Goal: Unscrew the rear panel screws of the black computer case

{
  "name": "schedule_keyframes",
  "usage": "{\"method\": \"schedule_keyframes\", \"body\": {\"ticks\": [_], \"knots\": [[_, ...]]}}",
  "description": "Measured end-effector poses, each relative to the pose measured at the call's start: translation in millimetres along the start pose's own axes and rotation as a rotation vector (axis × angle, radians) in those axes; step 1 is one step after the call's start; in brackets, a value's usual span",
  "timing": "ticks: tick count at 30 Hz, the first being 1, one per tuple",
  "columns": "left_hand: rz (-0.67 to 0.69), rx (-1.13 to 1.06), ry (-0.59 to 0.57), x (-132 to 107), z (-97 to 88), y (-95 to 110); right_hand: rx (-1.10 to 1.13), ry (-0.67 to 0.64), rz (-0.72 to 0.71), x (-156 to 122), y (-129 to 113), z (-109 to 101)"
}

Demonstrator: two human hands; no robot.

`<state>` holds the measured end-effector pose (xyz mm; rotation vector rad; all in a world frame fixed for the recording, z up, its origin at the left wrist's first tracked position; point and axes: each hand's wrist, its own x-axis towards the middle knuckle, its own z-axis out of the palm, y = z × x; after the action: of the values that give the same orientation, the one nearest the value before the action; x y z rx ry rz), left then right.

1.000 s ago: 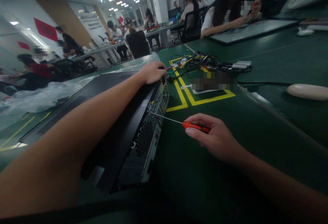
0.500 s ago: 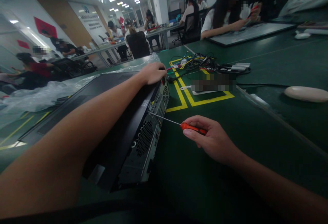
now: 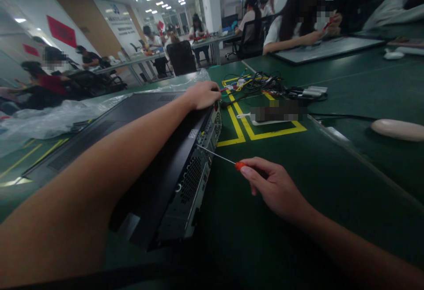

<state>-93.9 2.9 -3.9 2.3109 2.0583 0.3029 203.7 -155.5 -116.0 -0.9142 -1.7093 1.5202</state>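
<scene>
A black desktop computer case (image 3: 142,135) lies flat on the green table (image 3: 298,201), its metal rear panel (image 3: 195,179) facing right. My left hand (image 3: 202,95) rests curled over the case's far top corner, gripping its edge. My right hand (image 3: 274,186) is closed around a screwdriver (image 3: 228,161) with an orange handle. The thin shaft points left and its tip touches the rear panel near the upper edge.
A tangle of coloured cables (image 3: 261,84) lies inside a yellow-taped rectangle (image 3: 245,131) beyond the case. A white oval object (image 3: 397,129) sits at the right. Clear plastic wrap (image 3: 49,120) lies at the left. Other people work at tables behind.
The view has shifted slightly. My right hand now covers more of the orange handle, fingers turned over it. The left hand stays on the case corner.
</scene>
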Motion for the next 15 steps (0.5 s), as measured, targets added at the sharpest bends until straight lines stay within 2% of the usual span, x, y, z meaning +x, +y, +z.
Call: {"method": "schedule_keyframes", "body": {"ticks": [4, 10, 15], "knots": [[-0.042, -0.011, -0.018, -0.7, -1.8, 4.5, 0.040, -0.067, 0.051, -1.9, 0.9, 0.9], [-0.064, -0.031, -0.027, -2.8, -3.6, 6.5, 0.069, -0.050, -0.010, -1.9, -2.4, -2.7], [-0.050, -0.078, -0.010, -2.6, -3.8, 5.9, 0.112, -0.055, -0.001, -1.3, -1.4, -1.5]]}}
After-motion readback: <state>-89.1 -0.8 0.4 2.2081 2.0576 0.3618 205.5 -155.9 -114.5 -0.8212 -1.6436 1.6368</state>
